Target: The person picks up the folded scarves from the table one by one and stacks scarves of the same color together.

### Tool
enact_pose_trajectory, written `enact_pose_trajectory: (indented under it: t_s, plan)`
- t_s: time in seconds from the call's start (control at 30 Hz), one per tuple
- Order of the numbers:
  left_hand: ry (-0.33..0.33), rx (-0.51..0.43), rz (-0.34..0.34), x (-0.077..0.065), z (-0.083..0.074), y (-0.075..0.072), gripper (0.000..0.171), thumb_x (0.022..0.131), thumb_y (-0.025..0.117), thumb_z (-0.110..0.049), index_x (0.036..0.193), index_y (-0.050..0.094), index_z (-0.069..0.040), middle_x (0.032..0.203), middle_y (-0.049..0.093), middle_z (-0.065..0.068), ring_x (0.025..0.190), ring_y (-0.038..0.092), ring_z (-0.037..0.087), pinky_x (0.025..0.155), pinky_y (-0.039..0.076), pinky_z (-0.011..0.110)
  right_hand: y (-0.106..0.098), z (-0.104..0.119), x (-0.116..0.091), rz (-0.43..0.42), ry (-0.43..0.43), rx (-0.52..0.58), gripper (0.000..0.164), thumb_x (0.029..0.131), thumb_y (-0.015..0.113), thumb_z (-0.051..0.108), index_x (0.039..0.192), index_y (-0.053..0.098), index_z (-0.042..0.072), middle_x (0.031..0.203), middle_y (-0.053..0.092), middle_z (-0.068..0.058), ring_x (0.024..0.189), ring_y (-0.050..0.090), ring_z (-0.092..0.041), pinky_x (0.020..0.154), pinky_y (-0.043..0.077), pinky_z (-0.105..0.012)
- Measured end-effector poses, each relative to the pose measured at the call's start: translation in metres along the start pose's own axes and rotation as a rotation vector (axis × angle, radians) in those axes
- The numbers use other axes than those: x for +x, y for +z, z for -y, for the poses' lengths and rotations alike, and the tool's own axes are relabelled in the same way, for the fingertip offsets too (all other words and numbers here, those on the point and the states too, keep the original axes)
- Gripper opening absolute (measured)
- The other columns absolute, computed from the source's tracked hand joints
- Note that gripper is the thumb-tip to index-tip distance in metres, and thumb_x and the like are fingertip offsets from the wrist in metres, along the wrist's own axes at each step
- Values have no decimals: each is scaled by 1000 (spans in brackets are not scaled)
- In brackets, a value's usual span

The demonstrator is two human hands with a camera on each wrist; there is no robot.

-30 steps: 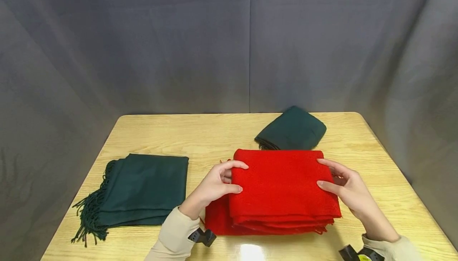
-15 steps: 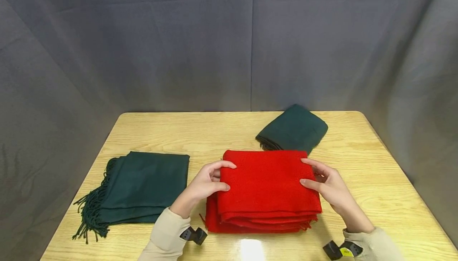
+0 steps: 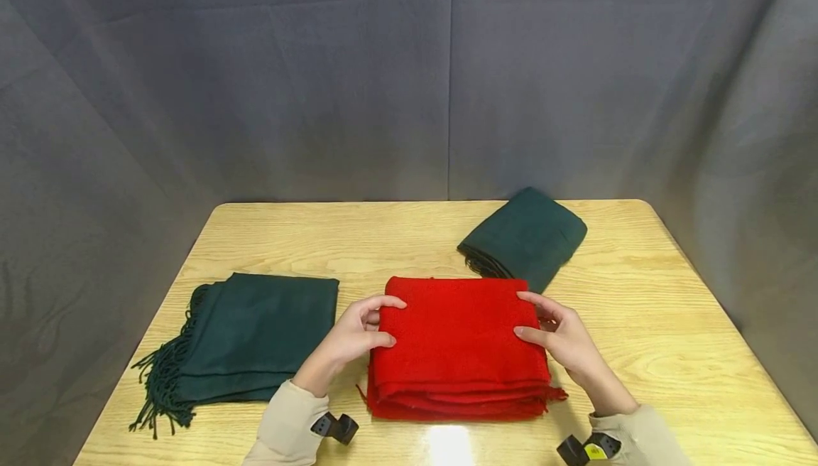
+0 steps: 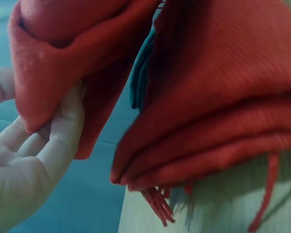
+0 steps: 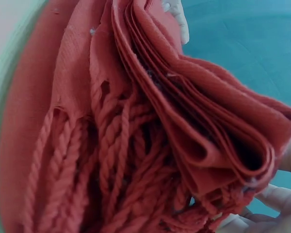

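Observation:
A folded red fringed scarf lies at the front middle of the table. My left hand pinches its upper folded layers at the left edge, thumb on top and the other fingers underneath. At the right edge my right hand grips the same layers the same way. In the left wrist view, the raised part hangs apart from the thick lower folds, with my left hand around its corner. Twisted fringe hangs below the layers in the right wrist view, where my right hand is partly hidden behind the cloth.
A folded dark green fringed scarf lies at the left of the wooden table. Another folded dark green cloth lies behind the red scarf, its near corner overlapped by it in the head view. A grey curtain surrounds the table.
Both hands have moved left with the upper layers of the red scarf, which now sit more squarely over the lower layers and slightly lower. The green cloths have stayed put.

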State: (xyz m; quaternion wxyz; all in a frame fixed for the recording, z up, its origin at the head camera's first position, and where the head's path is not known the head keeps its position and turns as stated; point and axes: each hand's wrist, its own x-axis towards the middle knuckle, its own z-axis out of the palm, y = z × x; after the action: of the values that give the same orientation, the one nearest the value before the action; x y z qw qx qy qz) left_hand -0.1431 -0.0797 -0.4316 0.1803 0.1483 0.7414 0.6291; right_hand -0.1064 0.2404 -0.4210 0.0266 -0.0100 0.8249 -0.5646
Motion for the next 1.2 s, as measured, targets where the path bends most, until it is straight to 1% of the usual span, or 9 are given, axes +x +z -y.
enact_pose_trajectory:
  t_s: [0.13,0.3,0.5,0.6,0.77,0.87,0.93,1.07,1.2]
  plan:
    - [-45,15,2,-5,4,-1,45,72,62,8,115,58,-5,82,36,5,70,31,18,53,32,22,6,-7,-1,10,34,10,52,78,67,1,127,49,-2,105,51,-16,87,43,-21,69,40,-27]
    - [-63,23,16,-5,10,-3,45,73,62,9,116,58,-5,77,31,5,69,29,18,53,30,22,13,-14,-1,11,70,28,53,77,67,-2,127,49,-1,92,48,-13,80,43,-20,64,39,-26]
    - [-73,37,13,-4,17,-6,46,75,63,9,118,56,-4,82,36,5,71,31,18,54,31,22,18,-19,3,29,79,34,54,78,66,-1,128,48,-1,94,47,-13,81,41,-20,64,38,-27]
    - [-75,31,9,-3,21,-7,47,75,63,9,119,55,-2,80,34,5,70,29,18,53,30,22,19,-21,4,50,66,26,55,78,67,0,129,46,-2,95,52,-13,81,45,-20,67,40,-28]
    - [-77,21,17,-2,26,-7,48,74,61,11,120,54,0,84,41,6,68,34,17,52,33,21,17,-27,4,86,76,23,59,77,68,3,131,44,-2,105,56,-17,85,51,-21,70,44,-31]
    - [-80,16,25,-2,28,-6,48,74,60,12,120,53,-1,86,46,9,66,37,17,50,34,20,16,-31,3,101,79,29,60,77,69,4,132,44,1,104,56,-18,86,51,-23,69,46,-32]
    - [-89,22,26,-2,28,-5,48,74,60,12,120,54,-2,87,49,10,67,42,17,52,38,21,15,-34,2,113,78,31,60,78,69,6,132,44,2,103,56,-17,86,51,-23,69,46,-32]
    - [-104,46,21,-4,28,-5,46,77,61,7,121,54,-4,96,50,12,65,45,16,54,41,23,14,-38,0,135,73,28,61,78,70,9,133,43,5,98,55,-14,83,50,-22,68,45,-31]
    - [-99,53,10,-6,29,-4,45,79,63,4,122,54,-4,107,46,15,54,42,16,50,38,22,11,-39,-1,161,48,16,64,79,69,10,136,40,5,91,46,-11,78,43,-21,65,40,-28]
